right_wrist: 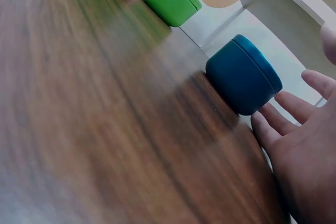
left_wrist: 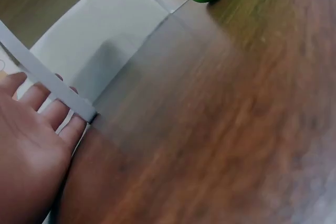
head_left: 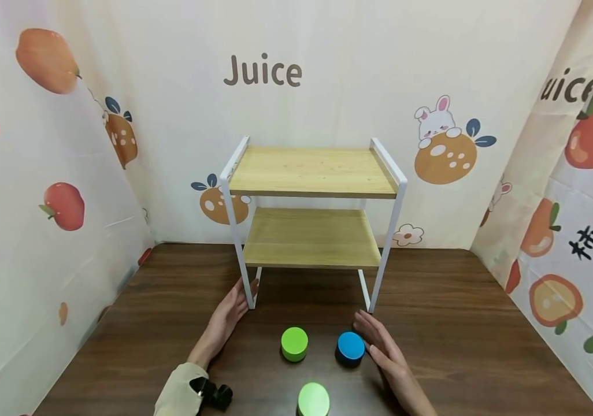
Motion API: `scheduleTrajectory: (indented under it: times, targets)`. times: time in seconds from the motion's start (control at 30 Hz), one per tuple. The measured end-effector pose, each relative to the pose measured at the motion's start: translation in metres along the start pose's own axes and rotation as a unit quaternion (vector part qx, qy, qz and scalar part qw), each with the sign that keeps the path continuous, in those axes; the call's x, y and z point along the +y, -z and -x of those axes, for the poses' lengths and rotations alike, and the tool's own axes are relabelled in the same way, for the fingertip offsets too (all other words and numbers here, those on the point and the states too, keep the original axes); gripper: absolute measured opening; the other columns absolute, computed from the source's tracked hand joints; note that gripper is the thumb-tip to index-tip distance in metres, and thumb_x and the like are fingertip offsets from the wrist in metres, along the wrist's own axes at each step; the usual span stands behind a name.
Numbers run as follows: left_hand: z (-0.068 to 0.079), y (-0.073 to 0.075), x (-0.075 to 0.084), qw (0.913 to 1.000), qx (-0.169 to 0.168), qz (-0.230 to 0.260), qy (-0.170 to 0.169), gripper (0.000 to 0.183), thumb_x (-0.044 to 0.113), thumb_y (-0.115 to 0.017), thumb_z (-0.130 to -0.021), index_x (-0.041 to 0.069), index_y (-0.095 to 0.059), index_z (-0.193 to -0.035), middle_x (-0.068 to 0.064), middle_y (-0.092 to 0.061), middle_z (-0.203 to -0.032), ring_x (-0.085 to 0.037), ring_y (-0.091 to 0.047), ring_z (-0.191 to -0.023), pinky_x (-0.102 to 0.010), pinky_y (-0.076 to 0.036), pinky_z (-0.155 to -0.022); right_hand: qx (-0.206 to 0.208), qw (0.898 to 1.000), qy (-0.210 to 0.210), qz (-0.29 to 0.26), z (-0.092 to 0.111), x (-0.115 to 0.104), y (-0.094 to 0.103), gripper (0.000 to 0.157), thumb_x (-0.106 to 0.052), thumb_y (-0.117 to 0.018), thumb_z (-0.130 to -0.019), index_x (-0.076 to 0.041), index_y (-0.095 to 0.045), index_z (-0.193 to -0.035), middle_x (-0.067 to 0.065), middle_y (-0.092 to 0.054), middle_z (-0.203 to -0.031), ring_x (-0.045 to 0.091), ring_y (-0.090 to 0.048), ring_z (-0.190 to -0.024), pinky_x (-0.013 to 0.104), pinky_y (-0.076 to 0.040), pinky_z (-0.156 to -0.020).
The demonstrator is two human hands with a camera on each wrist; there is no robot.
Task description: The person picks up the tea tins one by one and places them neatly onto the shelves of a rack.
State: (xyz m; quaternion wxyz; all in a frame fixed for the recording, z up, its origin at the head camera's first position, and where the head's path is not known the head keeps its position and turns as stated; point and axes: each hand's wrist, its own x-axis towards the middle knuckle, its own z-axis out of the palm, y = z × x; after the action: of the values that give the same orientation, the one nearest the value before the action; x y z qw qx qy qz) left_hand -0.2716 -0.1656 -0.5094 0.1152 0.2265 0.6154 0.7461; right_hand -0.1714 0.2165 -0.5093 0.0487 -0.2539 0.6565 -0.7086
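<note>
A two-tier shelf (head_left: 312, 170) with pale wooden boards and a white frame stands upright at the table's middle. My left hand (head_left: 226, 316) rests by the front left leg (head_left: 241, 263), its fingers extended behind that leg, as the left wrist view also shows. On the other side, my right hand (head_left: 386, 353) lies with relaxed fingers beside a round blue tin (head_left: 351, 345). In the right wrist view its fingertips are right at the blue tin's lower side (right_wrist: 244, 77). Two lidded green tins (head_left: 294, 342) stand between the hands, one farther forward than the other green tin (head_left: 314, 398).
The brown wooden table (head_left: 447, 323) is enclosed by a printed fabric backdrop (head_left: 327, 92) at the back and both sides. A black band with a small device (head_left: 212, 393) sits on the left wrist, over a light sleeve (head_left: 179, 390).
</note>
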Motion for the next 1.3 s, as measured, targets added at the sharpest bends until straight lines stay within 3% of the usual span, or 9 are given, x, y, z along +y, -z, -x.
scheduleTrajectory:
  times: [0.2,0.53,0.77,1.0,1.3]
  targets:
    - [0.001,-0.004,-0.002,0.9996,0.015,-0.006,-0.022,0.053,0.032,-0.015,-0.109,0.008,-0.013,-0.156,-0.026,-0.017,-0.157,-0.035,-0.014,-0.146,-0.018,-0.03,-0.108,-0.001,1.0,-0.006,0.028,0.001,-0.002,-0.001,0.055,0.001,-0.028,-0.102,-0.005,-0.014,-0.155,0.025,-0.018,-0.158,0.023,-0.028,-0.144,0.018,-0.032,-0.105]
    - [0.006,-0.005,-0.002,0.9985,0.044,-0.032,0.006,0.049,0.035,-0.018,-0.109,0.017,-0.03,-0.153,-0.019,-0.032,-0.155,-0.023,-0.03,-0.144,-0.02,-0.032,-0.108,0.016,0.995,-0.052,0.085,0.003,-0.002,-0.006,0.061,-0.002,-0.042,-0.101,-0.016,-0.019,-0.155,0.027,-0.019,-0.157,0.009,-0.034,-0.141,0.018,-0.037,-0.1]
    - [0.005,0.0,0.002,0.9956,0.07,-0.061,0.015,0.053,0.037,-0.021,-0.108,0.008,-0.032,-0.151,-0.015,-0.045,-0.148,-0.023,-0.039,-0.14,-0.025,-0.034,-0.108,0.01,0.994,-0.02,0.108,0.0,0.005,-0.013,0.072,0.002,-0.054,-0.096,-0.014,-0.017,-0.155,0.029,-0.019,-0.156,0.009,-0.031,-0.143,0.016,-0.034,-0.102]
    - [0.005,-0.001,0.0,0.9944,0.074,-0.074,0.012,0.053,0.038,-0.022,-0.108,0.008,-0.036,-0.15,-0.01,-0.049,-0.145,-0.023,-0.041,-0.138,-0.031,-0.034,-0.11,0.003,0.993,-0.01,0.116,-0.001,0.007,-0.013,0.078,0.001,-0.059,-0.094,-0.014,-0.014,-0.156,0.03,-0.018,-0.156,0.01,-0.029,-0.144,0.012,-0.031,-0.103]
    - [0.001,0.0,-0.004,0.9942,0.066,-0.085,0.005,0.053,0.039,-0.022,-0.108,0.011,-0.038,-0.149,-0.009,-0.051,-0.144,-0.023,-0.044,-0.136,-0.028,-0.034,-0.109,0.016,0.993,-0.068,0.1,-0.003,0.006,-0.012,0.084,-0.007,-0.064,-0.092,-0.022,-0.013,-0.156,0.022,-0.016,-0.16,0.002,-0.028,-0.142,0.01,-0.032,-0.101]
